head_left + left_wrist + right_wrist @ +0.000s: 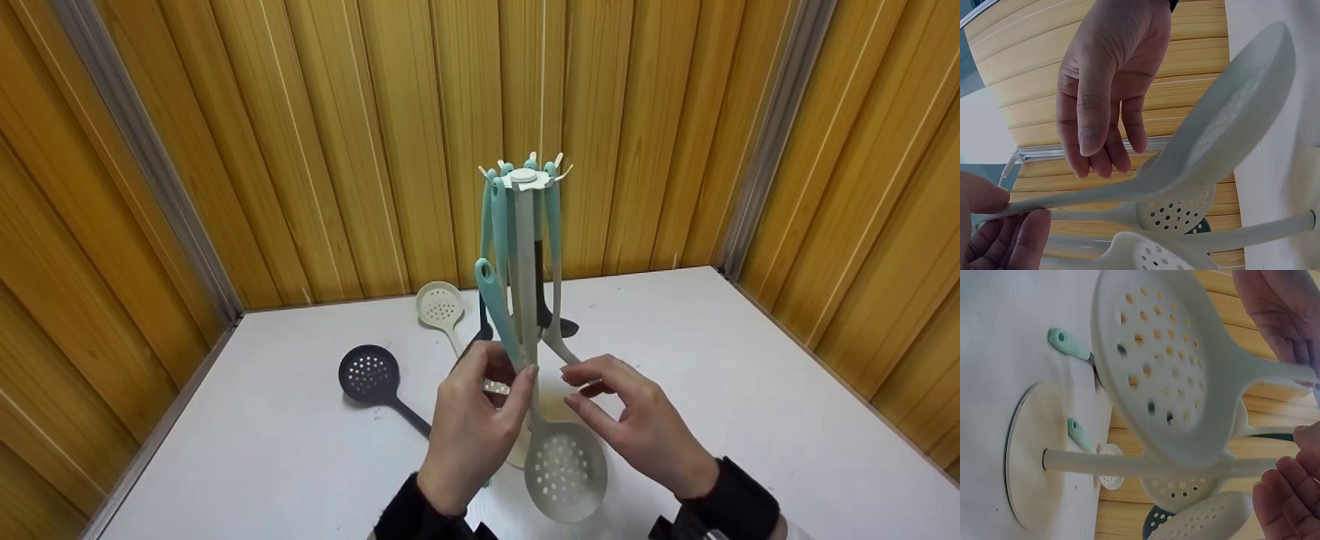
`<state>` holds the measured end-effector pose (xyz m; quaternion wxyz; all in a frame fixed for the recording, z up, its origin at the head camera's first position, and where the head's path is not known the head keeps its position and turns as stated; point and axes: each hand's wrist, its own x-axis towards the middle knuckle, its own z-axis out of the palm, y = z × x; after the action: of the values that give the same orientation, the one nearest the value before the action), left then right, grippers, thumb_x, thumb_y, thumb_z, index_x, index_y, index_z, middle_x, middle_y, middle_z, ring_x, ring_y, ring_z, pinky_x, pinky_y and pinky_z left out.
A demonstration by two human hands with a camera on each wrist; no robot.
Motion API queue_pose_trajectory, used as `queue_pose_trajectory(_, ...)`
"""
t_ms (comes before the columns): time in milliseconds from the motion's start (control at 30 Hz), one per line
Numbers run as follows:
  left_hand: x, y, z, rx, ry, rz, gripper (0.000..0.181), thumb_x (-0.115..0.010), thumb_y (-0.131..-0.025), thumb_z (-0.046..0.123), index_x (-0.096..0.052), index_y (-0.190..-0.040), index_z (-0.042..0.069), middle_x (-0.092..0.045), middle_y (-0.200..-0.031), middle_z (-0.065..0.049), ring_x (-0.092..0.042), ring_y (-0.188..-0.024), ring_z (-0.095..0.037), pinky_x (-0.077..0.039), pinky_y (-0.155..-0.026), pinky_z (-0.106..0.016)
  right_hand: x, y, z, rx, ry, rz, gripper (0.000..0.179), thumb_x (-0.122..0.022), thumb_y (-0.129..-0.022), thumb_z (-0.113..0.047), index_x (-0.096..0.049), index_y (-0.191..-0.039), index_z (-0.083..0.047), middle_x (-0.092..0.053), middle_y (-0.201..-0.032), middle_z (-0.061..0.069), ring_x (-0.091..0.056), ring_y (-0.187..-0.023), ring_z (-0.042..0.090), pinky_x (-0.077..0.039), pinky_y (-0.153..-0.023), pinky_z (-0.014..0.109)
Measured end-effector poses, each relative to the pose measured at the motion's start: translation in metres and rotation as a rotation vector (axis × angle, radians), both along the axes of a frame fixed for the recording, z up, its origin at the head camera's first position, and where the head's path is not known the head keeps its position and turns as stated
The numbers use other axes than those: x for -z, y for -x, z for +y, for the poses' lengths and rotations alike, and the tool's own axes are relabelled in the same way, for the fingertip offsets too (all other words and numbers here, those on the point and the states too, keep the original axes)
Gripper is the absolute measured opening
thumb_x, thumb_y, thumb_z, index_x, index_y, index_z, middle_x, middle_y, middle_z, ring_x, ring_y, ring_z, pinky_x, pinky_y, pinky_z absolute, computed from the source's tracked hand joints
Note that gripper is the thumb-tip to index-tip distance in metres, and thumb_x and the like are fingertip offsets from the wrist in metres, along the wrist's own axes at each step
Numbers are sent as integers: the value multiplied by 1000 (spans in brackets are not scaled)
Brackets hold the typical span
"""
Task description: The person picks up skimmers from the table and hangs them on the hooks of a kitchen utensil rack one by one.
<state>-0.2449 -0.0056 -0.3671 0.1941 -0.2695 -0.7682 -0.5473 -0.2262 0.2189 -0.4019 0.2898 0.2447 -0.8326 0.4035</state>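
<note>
My left hand (480,427) pinches a pale grey skimmer (566,476) between thumb and fingers where the turquoise handle meets the shaft. The skimmer's perforated bowl hangs low and its looped handle end tilts up beside the post of a utensil stand (525,247). My right hand (637,420) hovers just right of the post with loosely bent fingers and nothing in them; it also shows in the left wrist view. Several utensils with turquoise handles hang from the stand's white hooked top. In the right wrist view, the held bowl partly covers the stand's post and lies above the round base (1039,455).
On the white table (247,450), a dark skimmer (369,375) lies to the left. Behind it lies a cream skimmer (440,305). A dark utensil head (562,328) hangs at the stand's right. Wood-grain walls (375,150) enclose the back and sides.
</note>
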Motion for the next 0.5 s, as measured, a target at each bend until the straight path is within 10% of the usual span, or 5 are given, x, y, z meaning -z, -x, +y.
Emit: queue_pose_trajectory(500, 7, -4, 10, -6, -1, 2, 22, -77, -105, 19, -66, -121, 10, -72, -105, -2, -75, -95, -11, -66, -73, -22, 8, -3, -21, -74, -38, -54, 21, -84, -100, -14, -76, -116, -25, -77, -105, -10, -75, -100, 7, -67, -89, 29)
